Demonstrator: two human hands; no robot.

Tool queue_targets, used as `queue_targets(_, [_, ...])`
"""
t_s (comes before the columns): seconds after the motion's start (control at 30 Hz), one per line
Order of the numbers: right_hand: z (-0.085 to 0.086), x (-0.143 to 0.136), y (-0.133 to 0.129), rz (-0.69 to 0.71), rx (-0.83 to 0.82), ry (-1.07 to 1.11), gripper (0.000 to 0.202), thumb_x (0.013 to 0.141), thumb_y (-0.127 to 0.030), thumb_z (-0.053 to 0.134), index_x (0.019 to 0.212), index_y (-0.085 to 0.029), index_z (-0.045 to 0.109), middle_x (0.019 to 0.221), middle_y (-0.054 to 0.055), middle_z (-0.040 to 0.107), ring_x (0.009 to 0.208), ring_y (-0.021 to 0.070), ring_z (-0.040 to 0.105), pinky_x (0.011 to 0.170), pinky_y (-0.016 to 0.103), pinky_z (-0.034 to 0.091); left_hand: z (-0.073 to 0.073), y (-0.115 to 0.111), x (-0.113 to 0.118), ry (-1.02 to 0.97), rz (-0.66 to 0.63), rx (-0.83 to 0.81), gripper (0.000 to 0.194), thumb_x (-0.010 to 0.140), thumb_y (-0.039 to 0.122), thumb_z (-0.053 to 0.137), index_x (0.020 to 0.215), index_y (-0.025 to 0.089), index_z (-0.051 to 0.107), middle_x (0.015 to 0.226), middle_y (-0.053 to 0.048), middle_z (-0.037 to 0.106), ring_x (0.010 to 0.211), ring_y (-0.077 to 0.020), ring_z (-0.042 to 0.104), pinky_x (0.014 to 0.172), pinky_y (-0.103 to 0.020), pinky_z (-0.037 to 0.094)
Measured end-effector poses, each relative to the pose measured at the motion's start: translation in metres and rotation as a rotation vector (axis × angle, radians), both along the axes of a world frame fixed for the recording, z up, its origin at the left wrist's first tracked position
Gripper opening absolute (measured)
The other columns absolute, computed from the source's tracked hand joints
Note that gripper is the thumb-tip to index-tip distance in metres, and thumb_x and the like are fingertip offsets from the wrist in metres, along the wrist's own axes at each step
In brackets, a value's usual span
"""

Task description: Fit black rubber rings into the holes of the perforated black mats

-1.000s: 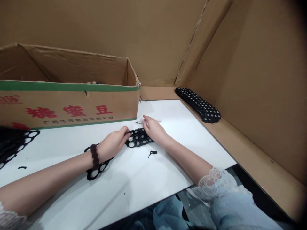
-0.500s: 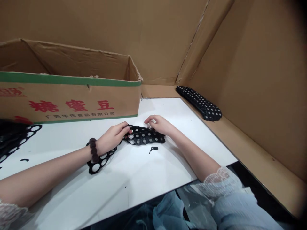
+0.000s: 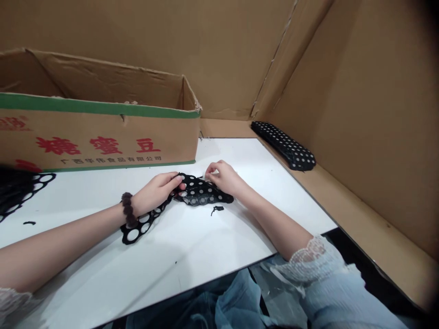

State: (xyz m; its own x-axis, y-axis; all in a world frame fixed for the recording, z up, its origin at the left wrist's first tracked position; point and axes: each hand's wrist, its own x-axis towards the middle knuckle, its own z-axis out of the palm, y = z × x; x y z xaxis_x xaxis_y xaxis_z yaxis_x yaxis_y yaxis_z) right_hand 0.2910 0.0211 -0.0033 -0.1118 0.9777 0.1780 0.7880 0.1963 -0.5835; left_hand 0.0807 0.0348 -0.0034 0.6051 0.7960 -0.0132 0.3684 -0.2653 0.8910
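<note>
A black piece of fabric-like material with white round dots (image 3: pixel 202 195) lies partly lifted on the white tabletop. My left hand (image 3: pixel 156 192) grips its left end between thumb and fingers. From under that wrist runs a strip of the same material with larger round holes (image 3: pixel 133 234). At the upper right edge of the dotted piece, my right hand (image 3: pixel 222 177) is closed in a pinch, with the fingertips at the material. Just below lies a small black scrap (image 3: pixel 217 209), apart from both hands.
An open cardboard box (image 3: pixel 103 141) with red lettering stands at the back left. Black material with holes (image 3: pixel 20 196) is piled at the left edge. A folded dotted bundle (image 3: pixel 283 145) lies along the cardboard wall (image 3: pixel 370 100) at right. Another black scrap (image 3: pixel 29 223) rests at left.
My right fingers have closed into a pinch at the upper edge of the dotted material. Its lower right part is more folded and lifted. The whole view has shifted slightly.
</note>
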Motion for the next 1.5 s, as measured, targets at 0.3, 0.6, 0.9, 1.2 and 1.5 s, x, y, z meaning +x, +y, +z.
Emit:
queue_targets(0.3, [0.02,0.01,-0.004,-0.039,0.519,0.235,0.017,0.086,-0.02,0.037,0.095,-0.019,0.051,0.095,0.005,0.054,0.07,0.0106,0.057,0.063,0.024,0.046,-0.001,0.001,-0.001,0.017,-0.029,0.012,0.033,0.086,0.043,0.033,0.074,0.016,0.048,0.064,0.002,0.051,0.061,-0.0122,0.045,0.06,-0.022,0.034])
queue_targets(0.6, [0.051,0.0,-0.022,-0.085,0.616,0.142,0.032,0.084,-0.031,0.046,0.116,-0.023,0.045,0.071,0.0,0.057,0.061,0.0125,0.051,0.061,0.027,0.042,0.0,0.0,0.001,-0.043,0.002,-0.075,0.033,0.085,0.043,0.037,0.073,0.015,0.051,0.061,0.002,0.054,0.059,-0.0106,0.047,0.057,-0.021,0.034])
queue_targets(0.9, [0.029,-0.023,-0.003,0.234,0.174,0.607,0.025,0.089,-0.032,0.031,0.095,-0.021,0.053,0.074,0.001,0.054,0.064,0.0104,0.051,0.055,0.023,0.041,0.001,0.003,0.0,-0.119,-0.012,-0.19,0.032,0.082,0.042,0.04,0.072,0.015,0.053,0.06,0.001,0.057,0.059,-0.0118,0.05,0.058,-0.022,0.035])
queue_targets(1.2, [0.0,-0.026,-0.009,0.3,0.225,0.421,0.02,0.075,-0.03,0.055,0.088,-0.02,0.044,0.067,-0.005,0.04,0.059,0.009,0.04,0.06,0.023,0.036,0.006,0.001,0.0,-0.054,0.133,-0.036,0.031,0.082,0.04,0.04,0.069,0.015,0.053,0.062,0.002,0.054,0.059,-0.0109,0.047,0.058,-0.021,0.035])
queue_targets(1.5, [-0.01,-0.025,-0.005,0.268,0.099,0.634,0.02,0.083,-0.034,0.043,0.097,-0.023,0.033,0.067,-0.005,0.047,0.062,0.0108,0.048,0.064,0.025,0.039,0.004,0.001,-0.002,-0.019,0.055,-0.023,0.031,0.084,0.04,0.036,0.07,0.016,0.05,0.067,0.002,0.051,0.064,-0.012,0.045,0.062,-0.021,0.036])
